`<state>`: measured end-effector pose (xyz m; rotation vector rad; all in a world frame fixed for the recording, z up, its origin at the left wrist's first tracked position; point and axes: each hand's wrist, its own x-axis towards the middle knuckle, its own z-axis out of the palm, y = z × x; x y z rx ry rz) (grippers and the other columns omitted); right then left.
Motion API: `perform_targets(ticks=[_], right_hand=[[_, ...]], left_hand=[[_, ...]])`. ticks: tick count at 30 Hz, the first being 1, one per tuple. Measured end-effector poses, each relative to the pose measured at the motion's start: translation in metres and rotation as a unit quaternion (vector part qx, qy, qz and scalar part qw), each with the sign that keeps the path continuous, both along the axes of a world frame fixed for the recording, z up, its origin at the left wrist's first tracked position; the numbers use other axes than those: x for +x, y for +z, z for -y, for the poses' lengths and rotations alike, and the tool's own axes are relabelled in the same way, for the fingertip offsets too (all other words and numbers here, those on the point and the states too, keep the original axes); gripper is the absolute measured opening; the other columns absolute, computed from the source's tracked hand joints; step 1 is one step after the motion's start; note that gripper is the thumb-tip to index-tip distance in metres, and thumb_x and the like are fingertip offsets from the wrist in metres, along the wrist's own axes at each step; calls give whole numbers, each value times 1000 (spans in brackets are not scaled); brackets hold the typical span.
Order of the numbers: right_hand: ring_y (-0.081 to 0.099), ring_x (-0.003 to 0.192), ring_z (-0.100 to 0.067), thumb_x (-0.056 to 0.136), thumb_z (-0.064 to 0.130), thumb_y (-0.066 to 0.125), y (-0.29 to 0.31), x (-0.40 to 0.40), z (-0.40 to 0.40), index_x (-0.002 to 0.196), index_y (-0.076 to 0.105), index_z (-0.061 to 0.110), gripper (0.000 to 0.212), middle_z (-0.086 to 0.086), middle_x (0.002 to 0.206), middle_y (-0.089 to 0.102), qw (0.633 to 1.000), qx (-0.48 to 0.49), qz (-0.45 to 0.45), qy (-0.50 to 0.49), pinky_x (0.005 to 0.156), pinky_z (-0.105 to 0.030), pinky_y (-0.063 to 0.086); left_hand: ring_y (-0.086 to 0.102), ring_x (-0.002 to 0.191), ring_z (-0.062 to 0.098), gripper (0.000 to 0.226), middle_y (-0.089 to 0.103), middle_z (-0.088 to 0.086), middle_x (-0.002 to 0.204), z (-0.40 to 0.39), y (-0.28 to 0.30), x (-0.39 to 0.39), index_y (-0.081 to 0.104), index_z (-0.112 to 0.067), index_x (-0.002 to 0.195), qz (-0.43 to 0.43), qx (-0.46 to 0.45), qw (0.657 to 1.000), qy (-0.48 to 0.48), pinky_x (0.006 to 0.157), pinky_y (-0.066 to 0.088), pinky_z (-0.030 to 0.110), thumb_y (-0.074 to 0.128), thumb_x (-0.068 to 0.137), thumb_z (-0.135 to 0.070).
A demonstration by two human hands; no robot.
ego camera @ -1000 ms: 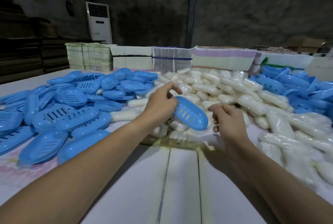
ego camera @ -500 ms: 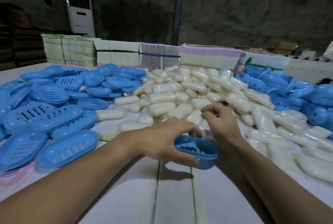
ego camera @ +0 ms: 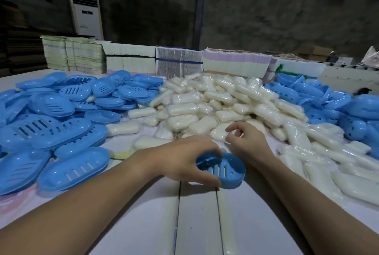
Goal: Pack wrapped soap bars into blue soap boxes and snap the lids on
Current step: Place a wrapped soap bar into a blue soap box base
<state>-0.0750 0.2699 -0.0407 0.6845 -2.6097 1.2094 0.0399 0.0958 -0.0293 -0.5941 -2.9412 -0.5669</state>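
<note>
White bench [ego camera: 196, 224] up front, left hand [ego camera: 184, 160] grasping the stiff, light soap box [ego camera: 223, 170] by its rim at six o'clock, right hand [ego camera: 249, 142], fingers curled empty, reaching slippery wrapped soap bars [ego camera: 205, 109] at twelve.

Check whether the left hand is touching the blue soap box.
Touching. The head view shows the left hand gripping the blue soap box, thumb and fingers on its rim.

Glossy plastic soap box [ego camera: 227, 170] (soaps [ego camera: 205, 109] film-wrapped)
</note>
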Motion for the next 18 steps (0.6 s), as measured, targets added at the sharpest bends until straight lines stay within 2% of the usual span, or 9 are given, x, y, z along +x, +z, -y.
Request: perform_targets(ticks=[3,6,8,10,12,14,18], right_hand=[[56,91,-15,79,15,66,-1,4,7,109,68,21,31,3,95,62,999,21,-43,25,76,-29,40],[53,115,-18,80,13,65,10,1,21,124,64,22,45,2,120,64,992,61,-102,50,91,-30,40],[42,127,-21,81,13,62,19,-5,29,133,57,24,53,4,136,57,975,155,-138,76,100,-34,38],[35,131,-23,81,17,62,26,-12,38,137,53,27,58,5,142,51,950,258,-143,102,104,-40,38],[34,134,-29,78,30,62,30,-17,47,141,47,32,65,-4,145,47,939,307,-95,123,105,-45,37],[38,131,-32,73,42,60,31,-20,53,143,44,37,71,-10,139,49,931,328,-81,138,102,-45,38],[41,114,-22,82,42,63,35,-26,56,130,53,36,50,7,116,63,916,331,-167,153,91,-43,35]], left_hand=[[54,97,4,61,57,-18,109,-5,-1,-1,45,-45,123,13,58,997,41,83,51,31,76,74,-62],[57,97,1,68,60,-19,108,-9,-2,-4,45,-42,122,24,80,994,76,82,53,29,80,68,-63],[59,95,5,65,63,-15,107,-10,-3,-5,51,-38,116,27,81,992,91,83,55,37,81,65,-64],[59,92,8,58,65,-12,102,-11,-3,-6,56,-36,106,22,76,991,108,82,54,43,81,63,-66],[57,87,4,57,64,-12,98,-11,-4,-6,58,-36,103,14,68,990,119,77,54,40,80,61,-68],[55,85,4,57,62,-12,96,-12,-4,-7,59,-38,102,6,68,990,124,73,54,38,79,59,-71],[51,93,2,58,54,-18,103,-11,-4,-10,61,-40,107,-2,59,992,114,80,51,30,78,61,-71]])
